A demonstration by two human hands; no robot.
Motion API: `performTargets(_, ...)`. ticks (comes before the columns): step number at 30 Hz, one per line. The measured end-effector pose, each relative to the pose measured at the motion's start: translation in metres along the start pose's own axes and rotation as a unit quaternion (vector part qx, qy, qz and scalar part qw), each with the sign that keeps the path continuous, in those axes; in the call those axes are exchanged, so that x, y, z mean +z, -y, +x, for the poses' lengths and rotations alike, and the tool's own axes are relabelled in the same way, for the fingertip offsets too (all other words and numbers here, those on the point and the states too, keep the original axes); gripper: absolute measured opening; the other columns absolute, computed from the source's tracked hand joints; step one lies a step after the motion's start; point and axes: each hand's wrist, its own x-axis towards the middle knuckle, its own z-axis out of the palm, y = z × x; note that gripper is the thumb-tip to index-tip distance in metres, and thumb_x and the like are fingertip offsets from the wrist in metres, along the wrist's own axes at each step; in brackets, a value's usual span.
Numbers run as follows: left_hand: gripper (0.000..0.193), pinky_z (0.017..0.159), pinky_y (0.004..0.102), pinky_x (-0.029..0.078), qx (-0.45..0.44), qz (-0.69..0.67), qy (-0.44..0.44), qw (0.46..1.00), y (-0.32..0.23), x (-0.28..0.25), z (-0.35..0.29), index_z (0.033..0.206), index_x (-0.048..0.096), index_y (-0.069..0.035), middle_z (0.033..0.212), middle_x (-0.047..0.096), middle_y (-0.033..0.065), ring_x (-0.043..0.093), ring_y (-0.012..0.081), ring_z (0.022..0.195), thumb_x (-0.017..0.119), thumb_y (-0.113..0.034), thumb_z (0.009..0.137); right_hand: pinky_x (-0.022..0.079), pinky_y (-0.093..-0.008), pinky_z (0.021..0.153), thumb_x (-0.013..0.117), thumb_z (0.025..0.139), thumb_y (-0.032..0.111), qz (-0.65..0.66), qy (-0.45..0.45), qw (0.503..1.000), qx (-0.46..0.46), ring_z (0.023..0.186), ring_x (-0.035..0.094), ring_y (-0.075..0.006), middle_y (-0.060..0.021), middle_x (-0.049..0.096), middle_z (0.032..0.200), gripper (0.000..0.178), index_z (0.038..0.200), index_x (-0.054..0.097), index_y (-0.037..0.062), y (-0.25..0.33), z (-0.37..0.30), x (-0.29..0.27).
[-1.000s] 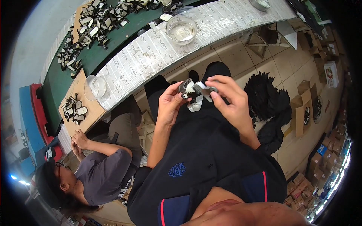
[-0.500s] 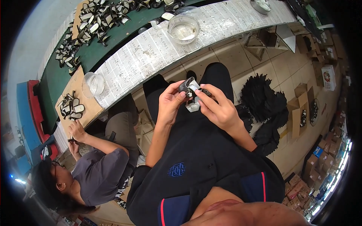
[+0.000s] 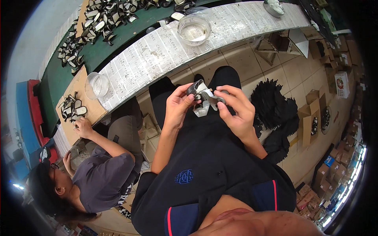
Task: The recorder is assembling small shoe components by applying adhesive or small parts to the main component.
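Thumb and fingers of our left hand (image 3: 179, 108) pinch a small glossy black piece with white lining (image 3: 192, 89); our right hand (image 3: 238, 112) pinches a grey curved piece (image 3: 213, 101) just beside it, whether touching we cannot tell, both above our black-trousered legs (image 3: 224, 76)

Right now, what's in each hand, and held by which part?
Left hand: a dark, pale-lined piece, by its left edge. Right hand: a grey piece, by its right end.
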Motion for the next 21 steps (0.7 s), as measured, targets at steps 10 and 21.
performTargets(10, 0.037, 0.087, 0.0347, 0.058, -0.008, 0.044, -0.003, 0.999, 0.000, 0.002, 0.000, 0.127, 0.056, 0.001, 0.118, 0.064, 0.0109, 0.064, 0.0163, 0.103, 0.066, -0.007, 0.092, 0.055, -0.0317, 0.072, 0.069, 0.082, -0.005, -0.083, 0.057, 0.994, -0.046, 0.085, 0.066, -0.0239, -0.0153, 0.061, 0.116, 0.033, 0.114, 0.068, 0.0004, -0.016, 0.011, -0.003)
performTargets(21, 0.036, 0.084, 0.0319, 0.057, 0.007, 0.080, -0.009, 0.997, 0.000, 0.006, 0.001, 0.124, 0.058, 0.002, 0.115, 0.065, 0.0111, 0.064, 0.0157, 0.100, 0.068, -0.005, 0.090, 0.058, -0.0344, 0.072, 0.070, 0.081, -0.001, -0.130, 0.074, 0.986, -0.073, 0.090, 0.068, -0.0278, -0.0155, 0.061, 0.116, 0.034, 0.114, 0.066, 0.0007, -0.023, 0.011, 0.004)
